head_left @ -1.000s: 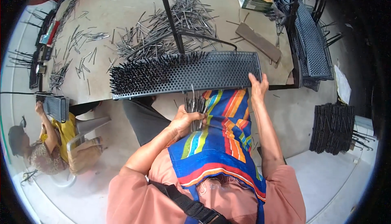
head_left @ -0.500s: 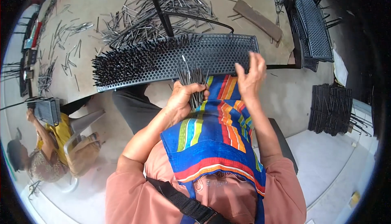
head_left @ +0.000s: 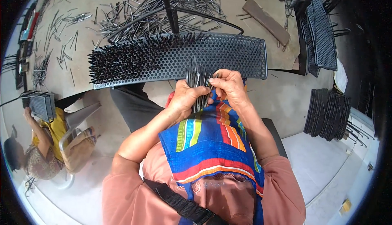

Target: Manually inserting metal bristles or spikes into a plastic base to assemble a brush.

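My left hand (head_left: 185,96) is closed round an upright bundle of thin dark strips (head_left: 197,76), their tips fanning upward. Against the bundle's right side, my right hand (head_left: 230,87) pinches at the strips with thumb and forefinger; how many it grips is hidden. Just beyond both hands lies a long, curved, black perforated panel (head_left: 228,53). Short dark strips stand packed in its holes (head_left: 122,61) over the left part, thinning along the far edge toward the middle. The right part shows bare holes.
Loose strips (head_left: 159,4) are heaped behind the panel, beside a black upright post (head_left: 168,8). A flat brown bar (head_left: 265,22) lies at the far right of the table. More perforated panels (head_left: 322,37) stand right. Another person (head_left: 41,143) sits at left.
My right hand has come down and left from the panel's right end to the bundle, its spread fingers now pinched. My left hand still holds the strips.
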Tool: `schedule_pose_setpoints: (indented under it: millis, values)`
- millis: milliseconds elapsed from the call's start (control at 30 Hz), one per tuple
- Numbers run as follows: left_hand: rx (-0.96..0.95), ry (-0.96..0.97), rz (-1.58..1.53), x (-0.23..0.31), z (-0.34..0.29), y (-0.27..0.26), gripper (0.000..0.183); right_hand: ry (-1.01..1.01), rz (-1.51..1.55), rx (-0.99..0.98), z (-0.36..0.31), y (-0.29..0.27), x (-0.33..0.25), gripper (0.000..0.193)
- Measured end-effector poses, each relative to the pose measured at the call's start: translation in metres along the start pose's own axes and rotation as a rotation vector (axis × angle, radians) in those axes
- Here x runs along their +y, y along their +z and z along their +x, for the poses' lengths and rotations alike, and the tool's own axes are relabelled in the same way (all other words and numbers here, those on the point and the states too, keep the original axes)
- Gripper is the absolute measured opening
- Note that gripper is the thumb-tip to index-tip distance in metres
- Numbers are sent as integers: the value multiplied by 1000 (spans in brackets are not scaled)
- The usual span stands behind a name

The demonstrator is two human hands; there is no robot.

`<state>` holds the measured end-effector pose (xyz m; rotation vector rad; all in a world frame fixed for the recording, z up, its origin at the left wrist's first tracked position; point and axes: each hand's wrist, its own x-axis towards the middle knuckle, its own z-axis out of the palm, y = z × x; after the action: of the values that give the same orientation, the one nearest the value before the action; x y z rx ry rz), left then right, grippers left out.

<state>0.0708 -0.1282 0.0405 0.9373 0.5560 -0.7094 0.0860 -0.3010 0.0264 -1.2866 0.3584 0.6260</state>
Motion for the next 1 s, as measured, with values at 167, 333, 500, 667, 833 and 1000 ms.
schedule_pose_setpoints:
  millis: [167,333,500,667,833,1000]
  values:
    - [31,54,18,0,7,6,13,-37,-5,19,10,-7,-3,9]
    - [244,184,5,3,15,0,8,-411,103,292,22,-24,-5,2]
    - [188,117,-10,8,14,0,8,-787,-112,407,50,-23,-27,5]
    - [163,69,-53,12,19,11,3,-958,-357,385,78,-22,-36,7]
    - [131,88,2,13,24,9,2,-1026,-500,342,88,-24,-33,6]
    - [124,108,-12,12,25,10,3,-1000,-599,365,94,-18,-37,6]
